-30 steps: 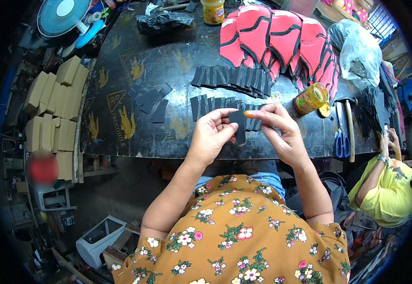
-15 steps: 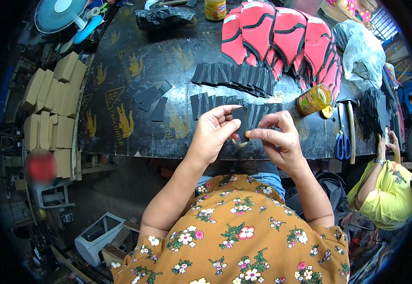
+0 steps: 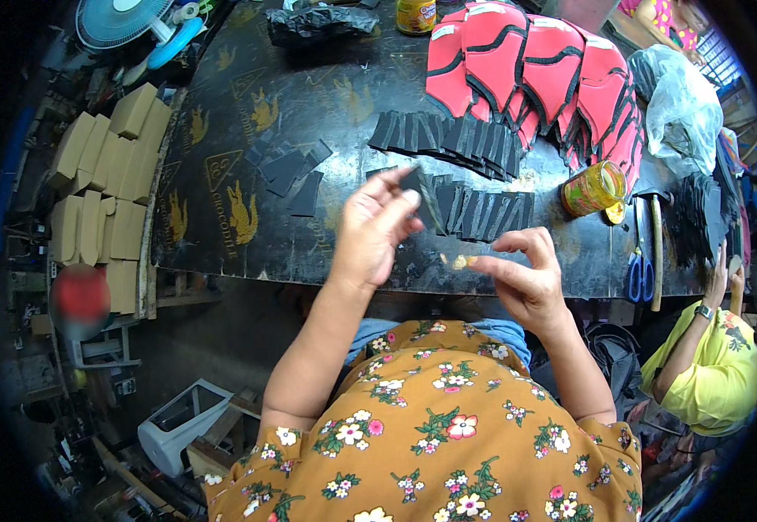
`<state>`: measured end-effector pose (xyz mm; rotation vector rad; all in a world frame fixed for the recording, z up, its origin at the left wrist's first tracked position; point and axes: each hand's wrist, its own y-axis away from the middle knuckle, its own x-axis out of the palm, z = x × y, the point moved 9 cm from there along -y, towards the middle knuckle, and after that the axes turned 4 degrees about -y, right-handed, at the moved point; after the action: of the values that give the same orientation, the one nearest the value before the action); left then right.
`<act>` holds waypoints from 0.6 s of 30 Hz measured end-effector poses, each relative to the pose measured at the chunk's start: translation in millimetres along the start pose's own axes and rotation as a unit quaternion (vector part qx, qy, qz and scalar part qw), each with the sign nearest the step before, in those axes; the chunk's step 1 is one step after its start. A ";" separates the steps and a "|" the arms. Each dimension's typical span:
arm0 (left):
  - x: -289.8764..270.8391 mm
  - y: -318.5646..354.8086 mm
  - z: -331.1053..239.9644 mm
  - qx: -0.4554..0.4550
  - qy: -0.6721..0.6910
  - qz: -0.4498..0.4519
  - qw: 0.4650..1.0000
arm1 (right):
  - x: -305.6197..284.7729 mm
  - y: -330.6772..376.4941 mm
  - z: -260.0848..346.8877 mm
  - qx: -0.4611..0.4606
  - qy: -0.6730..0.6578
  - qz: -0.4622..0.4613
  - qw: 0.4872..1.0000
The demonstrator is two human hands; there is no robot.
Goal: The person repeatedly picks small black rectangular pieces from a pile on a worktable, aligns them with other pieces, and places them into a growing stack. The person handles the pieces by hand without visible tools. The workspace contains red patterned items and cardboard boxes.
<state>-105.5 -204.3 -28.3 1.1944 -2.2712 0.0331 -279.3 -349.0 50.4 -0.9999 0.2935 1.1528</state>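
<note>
My left hand (image 3: 371,228) pinches a small black strip (image 3: 426,200) between thumb and fingers, raised over the near table edge. My right hand (image 3: 531,274) has its fingers apart, one fingertip touching or just above a yellowish smear (image 3: 459,261). Behind my hands lies a row of overlapping black strips (image 3: 487,213), with a second row (image 3: 448,141) farther back. Some loose black pieces (image 3: 287,172) lie to the left. Right of the rows, an open jar (image 3: 589,191) of yellowish stuff leans over, a yellow lid (image 3: 615,213) beside it.
Red-pink pieces with black trim (image 3: 552,61) are stacked at the back. Blue-handled scissors (image 3: 641,277), a wooden-handled hammer (image 3: 656,261) and black pieces (image 3: 700,213) lie right, near a person in yellow (image 3: 709,370). A black plastic bag (image 3: 322,24) sits far left.
My left hand has lifted the black strip up and left, away from my right hand. My right hand has moved slightly down toward the table edge. The whole view has shifted slightly.
</note>
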 end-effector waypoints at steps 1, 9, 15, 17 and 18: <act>-9.1 -0.9 -17.9 0.071 -0.030 -0.012 0.997 | -2.6 6.0 -8.1 0.031 -0.006 -0.008 0.999; -49.6 -23.9 -45.8 0.162 -0.363 -0.072 0.915 | -10.2 43.9 -71.3 0.172 -0.026 -0.102 0.979; 7.1 -33.2 -2.5 0.128 -0.419 0.016 0.899 | -9.7 45.9 -73.3 0.170 -0.028 -0.109 0.979; 21.7 -32.0 -0.5 0.167 -0.446 0.014 0.879 | -9.5 45.5 -73.0 0.173 -0.024 -0.105 0.979; 22.9 -32.9 2.6 0.157 -0.453 0.012 0.877 | -9.2 46.0 -73.9 0.179 -0.023 -0.103 0.978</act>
<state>-91.6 -242.0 -26.8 1.5666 -3.1861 -0.1989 -302.0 -410.1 -8.0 -0.6667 0.3380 0.8933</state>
